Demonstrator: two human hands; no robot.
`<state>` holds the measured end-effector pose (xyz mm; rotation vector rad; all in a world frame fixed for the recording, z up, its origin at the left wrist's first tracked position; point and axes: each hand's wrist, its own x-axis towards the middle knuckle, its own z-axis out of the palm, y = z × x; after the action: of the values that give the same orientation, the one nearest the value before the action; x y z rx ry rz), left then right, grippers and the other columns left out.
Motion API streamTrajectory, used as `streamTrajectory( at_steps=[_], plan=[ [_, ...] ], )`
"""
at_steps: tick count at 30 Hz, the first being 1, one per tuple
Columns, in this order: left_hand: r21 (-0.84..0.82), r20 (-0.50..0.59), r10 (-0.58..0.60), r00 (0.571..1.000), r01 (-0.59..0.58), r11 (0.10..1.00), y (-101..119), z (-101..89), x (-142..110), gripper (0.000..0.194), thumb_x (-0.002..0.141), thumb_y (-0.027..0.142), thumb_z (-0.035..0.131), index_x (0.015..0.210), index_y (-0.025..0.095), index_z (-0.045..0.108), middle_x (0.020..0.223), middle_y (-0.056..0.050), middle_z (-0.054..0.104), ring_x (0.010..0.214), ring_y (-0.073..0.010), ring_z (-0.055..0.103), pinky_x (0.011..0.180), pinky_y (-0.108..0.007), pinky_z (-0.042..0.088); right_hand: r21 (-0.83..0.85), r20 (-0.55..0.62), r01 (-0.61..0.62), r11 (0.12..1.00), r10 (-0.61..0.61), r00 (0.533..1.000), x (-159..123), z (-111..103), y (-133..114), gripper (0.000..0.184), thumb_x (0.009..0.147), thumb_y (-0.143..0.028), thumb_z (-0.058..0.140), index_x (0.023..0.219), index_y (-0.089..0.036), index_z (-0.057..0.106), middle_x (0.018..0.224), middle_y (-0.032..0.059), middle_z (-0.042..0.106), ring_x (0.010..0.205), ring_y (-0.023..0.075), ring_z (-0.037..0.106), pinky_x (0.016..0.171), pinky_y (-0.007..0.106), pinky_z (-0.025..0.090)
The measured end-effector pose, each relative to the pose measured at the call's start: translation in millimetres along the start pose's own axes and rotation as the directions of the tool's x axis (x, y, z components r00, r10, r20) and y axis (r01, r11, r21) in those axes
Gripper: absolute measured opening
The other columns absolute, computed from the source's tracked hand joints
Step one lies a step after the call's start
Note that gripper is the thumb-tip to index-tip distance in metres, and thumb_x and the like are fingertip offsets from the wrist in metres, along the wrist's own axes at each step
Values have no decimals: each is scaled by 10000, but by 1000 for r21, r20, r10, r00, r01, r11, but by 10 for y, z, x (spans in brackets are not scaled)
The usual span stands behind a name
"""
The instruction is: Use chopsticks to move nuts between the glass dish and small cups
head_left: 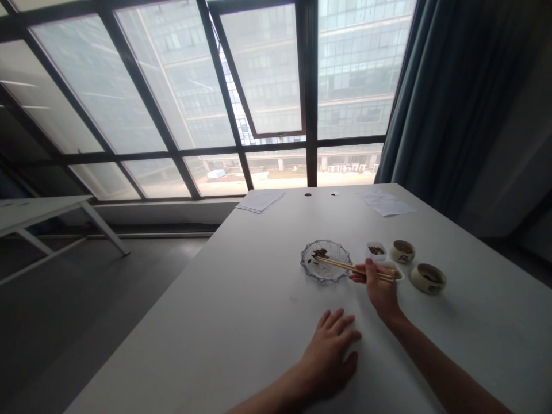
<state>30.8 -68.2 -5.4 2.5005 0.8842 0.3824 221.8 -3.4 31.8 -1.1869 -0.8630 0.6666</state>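
My right hand [381,288] grips a pair of wooden chopsticks [340,265], closed around their rear part. Their tips reach into a scalloped clear glass dish [306,269], touching or just beside a small heap of dark pieces [320,253]; whether a piece sits between the tips I cannot tell. Flat on the table, fingers spread, my left hand [331,351] lies nearer to me and holds nothing. Partly behind my right hand is a white container [400,272] with pale yellowish contents. A second white container [376,250] beyond it holds brownish pieces.
Two beige ceramic bowls [426,278] with dark markings stand right of the containers. Papers [261,200] lie at the table's far left corner, more sheets [386,203] at the far right. A blue curtain [425,109] hangs on the right. Another white table [47,207] stands left.
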Motion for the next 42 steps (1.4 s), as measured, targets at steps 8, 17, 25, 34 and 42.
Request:
streamTrajectory(
  at_steps=[8,17,25,34,42],
  plan=[
    [-16,-3,1,1000,-1,1000,10,-21,-15,385,940,347,590,1323,321,575,1565,-13,469,1499,-280,323,1256,-537,182,-32,-252,143,989,-146,957,286,-725,-402,480,888,-602,639,823,-134,725,660,82,744,548,210,735,544,299,622],
    [-13,-10,-4,1000,4,1000,14,-26,-9,377,931,329,602,1308,322,583,1557,-10,479,1496,-281,330,1255,-538,189,-14,-233,82,997,-83,969,307,-973,-318,439,794,-581,750,799,-142,736,698,95,762,613,259,761,636,362,661],
    [-6,-19,0,1000,0,1000,28,-41,-11,369,933,330,601,1302,323,581,1554,-7,482,1492,-283,334,1252,-537,196,-2,168,-2,1000,2,986,36,-365,-173,465,736,-608,795,773,-148,740,750,110,768,642,284,769,615,389,668],
    [6,-21,18,1000,-18,1000,6,-23,-14,380,942,366,582,1320,327,561,1553,-14,479,1491,-285,338,1249,-540,202,-78,268,44,996,-22,963,31,-11,-3,519,858,-668,630,729,-170,695,580,60,702,452,166,636,429,256,521],
    [4,-29,22,999,-22,1000,-8,15,-6,381,939,376,589,1315,323,565,1546,-15,489,1486,-292,344,1244,-555,206,-125,138,129,984,-112,984,-46,26,126,546,948,-646,505,736,-166,657,489,13,599,395,112,478,405,230,378]
  ],
)
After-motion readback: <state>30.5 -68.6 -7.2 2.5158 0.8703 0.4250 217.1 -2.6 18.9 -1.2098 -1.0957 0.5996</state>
